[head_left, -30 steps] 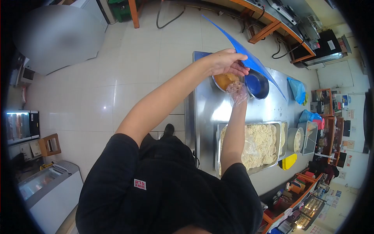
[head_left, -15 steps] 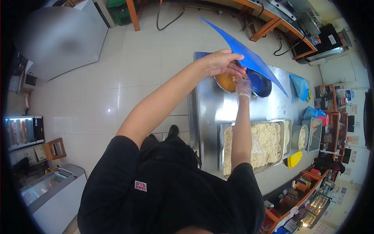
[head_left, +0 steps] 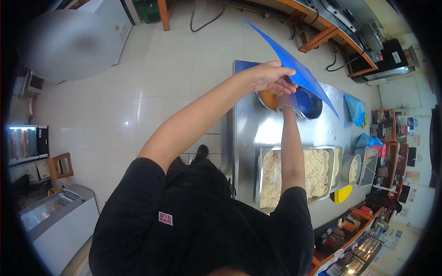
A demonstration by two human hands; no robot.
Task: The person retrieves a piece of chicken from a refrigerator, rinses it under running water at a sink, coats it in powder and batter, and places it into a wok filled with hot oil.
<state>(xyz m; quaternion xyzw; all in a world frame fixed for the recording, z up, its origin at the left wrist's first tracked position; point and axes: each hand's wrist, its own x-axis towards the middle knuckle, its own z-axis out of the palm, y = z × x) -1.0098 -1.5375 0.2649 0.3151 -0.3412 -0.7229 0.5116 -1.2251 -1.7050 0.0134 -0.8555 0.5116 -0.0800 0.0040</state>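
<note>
My left hand [head_left: 275,77] grips the near edge of a blue sheet [head_left: 301,76], its thumb against the sheet, which stands tilted over the bowls. Just below it is my right hand [head_left: 286,102] in a clear plastic glove, between a bowl of orange-yellow mixture [head_left: 267,99] and a dark blue bowl [head_left: 309,104]. The right fingers are mostly hidden by the left hand and blurred, so whatever they hold does not show. Beneath my right forearm lies a metal tray [head_left: 260,179] of pale crumbly food [head_left: 316,172].
The bowls and tray stand on a steel table [head_left: 258,124]. Beyond the tray are a round pot [head_left: 351,169], a grey basket [head_left: 368,168] and a yellow object [head_left: 342,194]. A blue bag [head_left: 354,110] lies at the far edge. An orange-framed bench stands at the top.
My gloved right hand first held clumpy food at the orange-yellow bowl; now it is slightly right, between the bowls, and that food is not visible. My left hand still holds the sheet.
</note>
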